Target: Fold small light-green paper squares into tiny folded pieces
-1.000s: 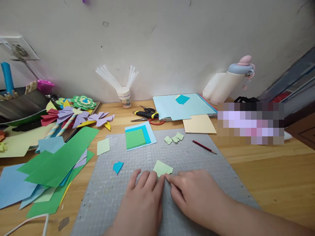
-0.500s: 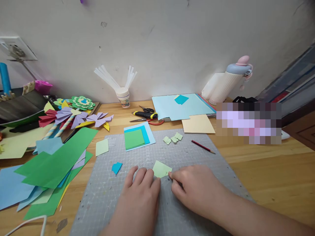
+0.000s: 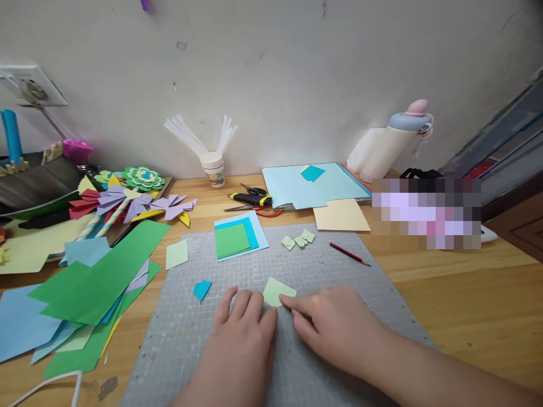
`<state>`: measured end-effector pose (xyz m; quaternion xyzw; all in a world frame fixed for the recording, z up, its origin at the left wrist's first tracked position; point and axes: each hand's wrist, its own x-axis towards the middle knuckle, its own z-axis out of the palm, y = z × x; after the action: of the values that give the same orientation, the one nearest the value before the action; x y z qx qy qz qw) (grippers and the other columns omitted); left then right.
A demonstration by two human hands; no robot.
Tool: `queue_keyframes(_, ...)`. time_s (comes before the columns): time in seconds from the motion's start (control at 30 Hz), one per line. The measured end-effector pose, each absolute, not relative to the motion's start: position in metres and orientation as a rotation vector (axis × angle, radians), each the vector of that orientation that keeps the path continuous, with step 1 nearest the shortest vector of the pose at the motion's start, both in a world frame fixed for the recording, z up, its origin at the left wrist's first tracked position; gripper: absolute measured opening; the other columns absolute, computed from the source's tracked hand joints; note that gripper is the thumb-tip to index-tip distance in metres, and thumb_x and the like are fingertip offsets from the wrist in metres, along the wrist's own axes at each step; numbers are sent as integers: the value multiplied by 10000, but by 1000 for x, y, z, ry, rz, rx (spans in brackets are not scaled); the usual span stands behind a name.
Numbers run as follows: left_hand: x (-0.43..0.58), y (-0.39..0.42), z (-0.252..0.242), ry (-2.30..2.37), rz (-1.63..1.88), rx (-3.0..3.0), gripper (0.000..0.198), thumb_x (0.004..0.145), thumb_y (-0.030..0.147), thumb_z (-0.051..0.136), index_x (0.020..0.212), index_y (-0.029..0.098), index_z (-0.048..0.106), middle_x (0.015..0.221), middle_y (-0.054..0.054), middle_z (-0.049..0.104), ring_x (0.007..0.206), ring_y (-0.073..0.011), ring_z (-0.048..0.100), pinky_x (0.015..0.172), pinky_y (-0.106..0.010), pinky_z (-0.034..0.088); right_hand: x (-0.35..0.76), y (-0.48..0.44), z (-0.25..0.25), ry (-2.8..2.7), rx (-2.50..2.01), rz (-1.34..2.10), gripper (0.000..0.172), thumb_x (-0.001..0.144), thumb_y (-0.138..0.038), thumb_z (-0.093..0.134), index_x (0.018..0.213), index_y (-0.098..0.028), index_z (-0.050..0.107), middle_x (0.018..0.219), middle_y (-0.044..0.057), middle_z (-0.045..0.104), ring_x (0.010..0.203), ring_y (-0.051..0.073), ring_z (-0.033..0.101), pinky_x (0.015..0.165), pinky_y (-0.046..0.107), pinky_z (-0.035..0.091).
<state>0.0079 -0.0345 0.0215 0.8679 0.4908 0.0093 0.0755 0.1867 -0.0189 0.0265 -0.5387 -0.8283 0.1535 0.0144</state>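
Note:
A small pale green paper piece lies on the grey cutting mat. The fingers of my left hand are spread on the mat, with the index fingertip at the paper's lower left corner. The index finger of my right hand is stretched out and presses on the paper's lower right part; its other fingers are curled beneath. Several small pale green folded pieces lie farther back. A torn-looking blue scrap sits left of my left hand.
Stacked green and blue squares, a pencil and a pale green square surround the work spot. Behind are scissors, a cutter, a paper cup and a bottle. Coloured sheets cover the left side.
My right index fingertip has moved left, from the paper's right corner onto its lower middle part. My left hand has stayed in place.

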Motion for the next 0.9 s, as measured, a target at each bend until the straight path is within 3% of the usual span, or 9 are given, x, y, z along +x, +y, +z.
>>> queue_keyframes(0.3, 9, -34, 27, 1472, 26, 2591, 239, 805, 93, 459, 919, 239, 610, 952, -25, 596, 980, -228, 528, 1006, -503, 293, 190, -12, 29, -2446, -1783, 643, 357, 822, -237, 447, 1053, -322, 705, 912, 43, 748, 792, 246, 685, 612, 305, 400)
queue_keyframes(0.53, 8, -32, 29, 1472, 56, 2577, 206, 837, 113, 447, 867, 235, 611, 929, -23, 588, 961, -223, 526, 991, -503, 301, 194, -12, 26, -2459, -1664, 525, 313, 855, -220, 430, 935, -274, 727, 787, 38, 742, 700, 197, 661, 604, 268, 370)
queue_keyframes(0.67, 7, -32, 28, 1477, 82, 2599, 227, 828, 93, 449, 883, 238, 615, 911, -22, 581, 943, -221, 522, 981, -504, 304, 188, -17, 28, -2603, -1495, 515, 299, 855, -241, 441, 985, -280, 707, 752, 38, 736, 655, 193, 651, 588, 267, 355)
queue_keyframes(0.9, 8, -30, 27, 1455, 165, 2586, 213, 799, 72, 452, 817, 227, 598, 862, -12, 560, 908, -213, 499, 948, -474, 309, 194, -6, 27, -2508, -1721, 492, 360, 831, -230, 447, 1084, -317, 689, 832, 45, 750, 716, 213, 667, 568, 276, 353)
